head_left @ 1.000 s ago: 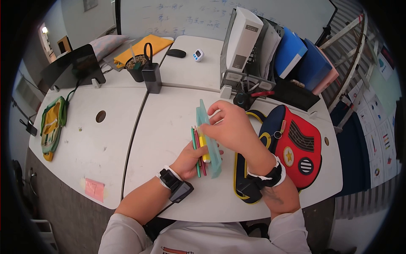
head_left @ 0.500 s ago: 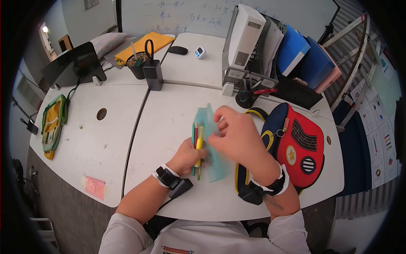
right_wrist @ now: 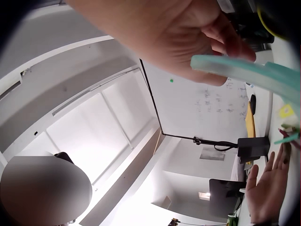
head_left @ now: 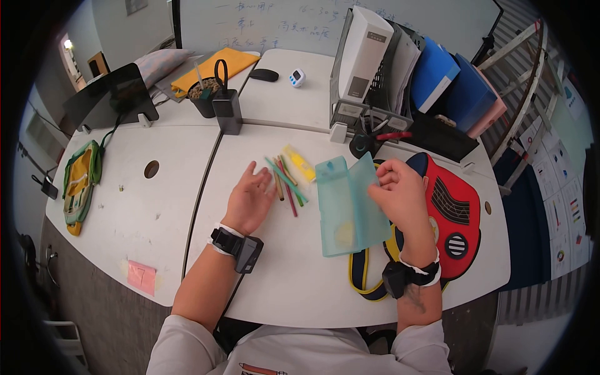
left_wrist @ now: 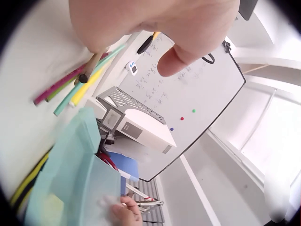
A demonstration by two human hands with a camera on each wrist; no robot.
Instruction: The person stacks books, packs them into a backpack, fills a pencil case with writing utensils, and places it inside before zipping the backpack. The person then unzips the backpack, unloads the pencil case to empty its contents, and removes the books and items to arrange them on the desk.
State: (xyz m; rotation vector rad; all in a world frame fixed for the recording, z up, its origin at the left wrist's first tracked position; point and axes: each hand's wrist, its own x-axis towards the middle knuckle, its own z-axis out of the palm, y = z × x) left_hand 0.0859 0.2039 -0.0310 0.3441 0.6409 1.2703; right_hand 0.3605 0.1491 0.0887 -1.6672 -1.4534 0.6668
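Beside several loose coloured pencils (head_left: 291, 195) on the table, my left hand (head_left: 249, 199) is spread, palm up, with nothing in its grasp. A yellow highlighter (head_left: 299, 164) lies just beyond the pencils. My right hand (head_left: 400, 190) pinches the lid edge of a translucent teal pencil case (head_left: 331, 209), which stands hinged apart. Something pale yellow shows in the case's near end. In the left wrist view, the right hand's fingers (left_wrist: 126, 212) are at the lid's edge, and the pencils (left_wrist: 61, 87) lie beneath the left hand.
A red and navy backpack (head_left: 453, 212) lies right of the case, its strap (head_left: 359, 275) close by. A file rack (head_left: 369, 115) with binders stands at the back right. A black box with a loop (head_left: 227, 112) stands near the table seam. A green-yellow pouch (head_left: 80, 184) lies far left.
The left hand has let go of the pencils and highlighter, now spread on the table, and has drawn back left. The right hand has moved right, and the case's lid has swung wide.
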